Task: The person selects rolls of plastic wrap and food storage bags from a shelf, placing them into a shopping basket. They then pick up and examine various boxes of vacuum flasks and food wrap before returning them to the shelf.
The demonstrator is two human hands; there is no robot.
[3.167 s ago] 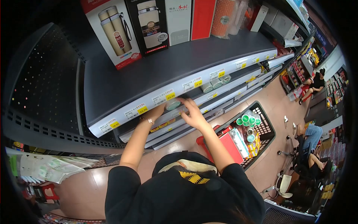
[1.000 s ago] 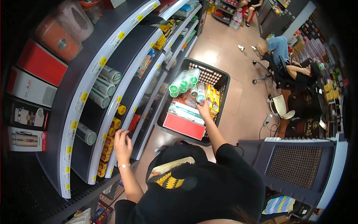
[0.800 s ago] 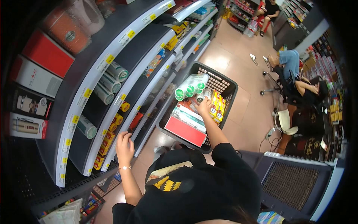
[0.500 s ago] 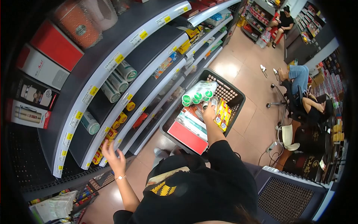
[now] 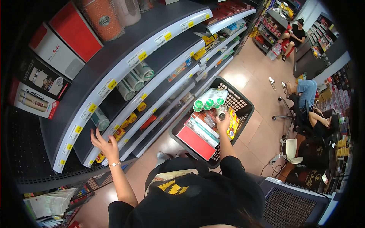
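Note:
My left hand (image 5: 105, 146) is raised at the shelf with its fingers apart and nothing in them. Its fingertips are just below a clear-wrapped cylindrical pack (image 5: 100, 119) that lies on the shelf. Inside the dark plastic basket (image 5: 175, 131), my right hand (image 5: 224, 122) is closed around a small cylindrical container (image 5: 221, 113) with a dark end. Around it in the basket lie a bundle of green-ended tubes (image 5: 209, 99), a yellow and red box (image 5: 233, 127), a white and teal box (image 5: 204, 131) and a flat red box (image 5: 195, 143).
Three similar cylindrical packs (image 5: 135, 80) lie farther along the same shelf. Boxed vacuum flasks (image 5: 34, 103) stand on the upper left shelf. Yellow packs (image 5: 131, 117) fill part of a lower shelf. A person sits on an office chair (image 5: 300, 110) at right; another person (image 5: 294, 37) sits farther back.
My left hand has moved up and left, close to the lone cylindrical pack. My right hand stays in the basket, with the small container showing more clearly. The view has shifted slightly.

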